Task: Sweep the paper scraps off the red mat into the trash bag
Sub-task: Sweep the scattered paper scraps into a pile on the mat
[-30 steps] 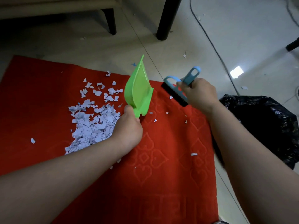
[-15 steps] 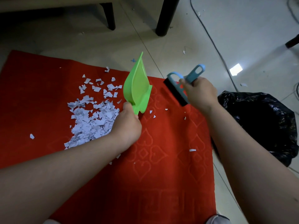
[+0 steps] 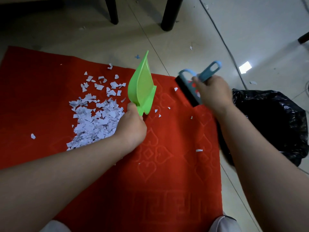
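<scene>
Your left hand point(image 3: 132, 126) grips the green plastic dustpan point(image 3: 142, 87) tilted up, w/ the white paper scrap pile point(image 3: 95, 121) just left of it on the red embossed mat point(image 3: 167, 173); right hand point(image 3: 213, 92), farther off, holds the blue brush point(image 3: 189, 88) near the black trash bag point(image 3: 274, 124).
</scene>
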A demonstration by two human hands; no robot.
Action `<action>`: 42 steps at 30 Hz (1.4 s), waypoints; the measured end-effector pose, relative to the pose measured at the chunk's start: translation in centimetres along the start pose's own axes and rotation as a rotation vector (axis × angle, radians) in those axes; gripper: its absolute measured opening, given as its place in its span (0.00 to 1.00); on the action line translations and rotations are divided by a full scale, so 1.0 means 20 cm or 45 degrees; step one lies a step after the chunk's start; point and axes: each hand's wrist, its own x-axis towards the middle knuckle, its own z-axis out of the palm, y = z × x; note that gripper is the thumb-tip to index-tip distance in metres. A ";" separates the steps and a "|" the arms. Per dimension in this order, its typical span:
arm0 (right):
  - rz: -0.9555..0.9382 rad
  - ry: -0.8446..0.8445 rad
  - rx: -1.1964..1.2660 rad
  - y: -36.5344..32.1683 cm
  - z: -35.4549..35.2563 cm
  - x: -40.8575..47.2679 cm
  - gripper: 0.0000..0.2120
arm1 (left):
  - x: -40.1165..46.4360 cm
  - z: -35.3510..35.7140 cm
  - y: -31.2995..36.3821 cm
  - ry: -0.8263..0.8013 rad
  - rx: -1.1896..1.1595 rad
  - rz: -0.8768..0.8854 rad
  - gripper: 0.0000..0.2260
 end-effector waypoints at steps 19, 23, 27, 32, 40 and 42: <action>0.279 0.205 -0.252 0.14 -0.06 0.01 0.21 | -0.01 0.01 -0.01 -0.007 -0.020 -0.007 0.12; 0.401 -0.010 -0.074 0.14 0.03 0.04 0.21 | 0.00 0.01 -0.01 -0.001 -0.007 0.011 0.12; 0.447 0.019 0.199 0.16 -0.06 0.03 0.15 | 0.00 0.02 -0.02 -0.005 -0.003 0.004 0.12; 0.349 0.232 -0.206 0.16 -0.15 -0.01 0.22 | 0.00 0.02 -0.02 -0.008 -0.027 0.009 0.13; 0.213 -0.126 0.011 0.07 0.07 -0.12 0.18 | 0.00 0.04 -0.01 -0.015 -0.021 0.020 0.14; 0.134 -0.063 0.078 0.07 0.02 -0.16 0.19 | 0.01 0.03 -0.02 -0.016 -0.010 0.012 0.14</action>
